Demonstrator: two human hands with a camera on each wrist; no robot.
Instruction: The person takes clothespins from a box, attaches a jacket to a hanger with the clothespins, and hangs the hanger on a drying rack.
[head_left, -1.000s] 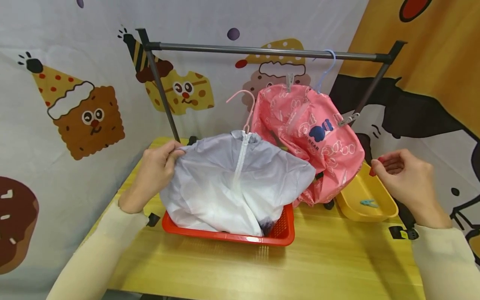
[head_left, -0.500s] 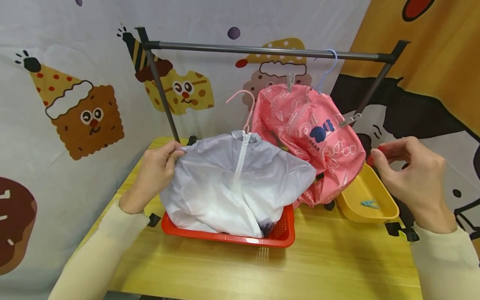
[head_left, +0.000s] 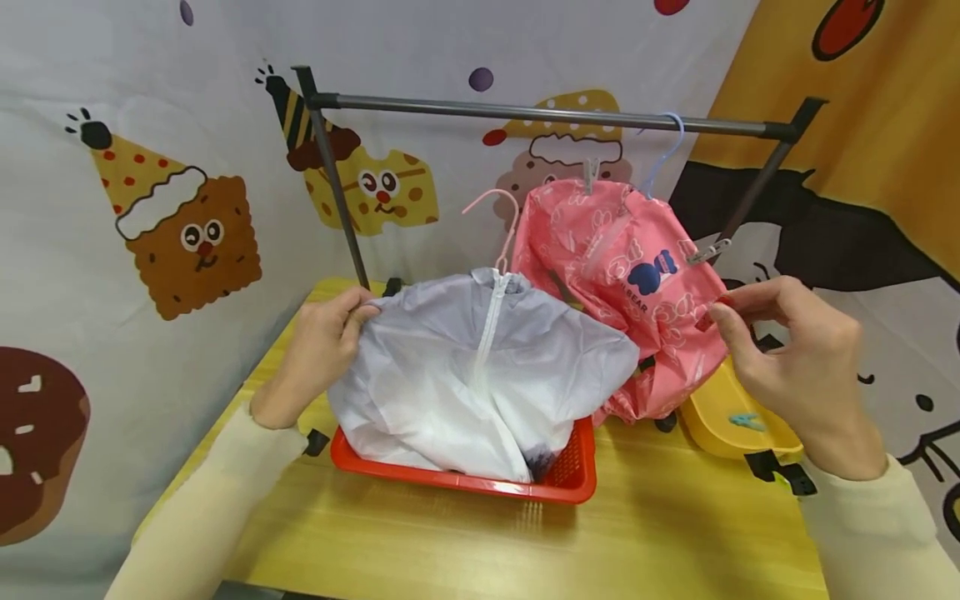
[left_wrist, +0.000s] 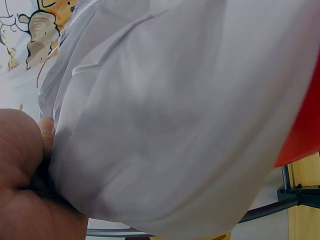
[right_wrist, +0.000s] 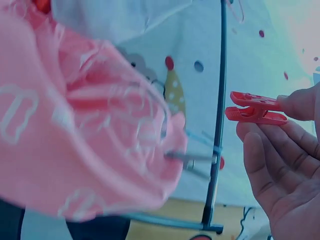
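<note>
A grey-to-white zip jacket on a pink hanger lies over a red basket. My left hand pinches the jacket's left shoulder; in the left wrist view the pale cloth fills most of the picture. Between thumb and fingers, my right hand pinches a red clothespin. In the head view that hand is in front of the right edge of a pink printed garment, which hangs by a blue hanger. Grey clothespins clip the pink garment's shoulders.
A dark metal rack stands at the back of the wooden table. At the right is a yellow tray with a light blue clothespin in it. A cartoon-print cloth hangs behind.
My right hand has moved left with the red clothespin, from beside the pink garment to in front of its right edge. The left hand keeps its hold on the jacket. The view shifts slightly.
</note>
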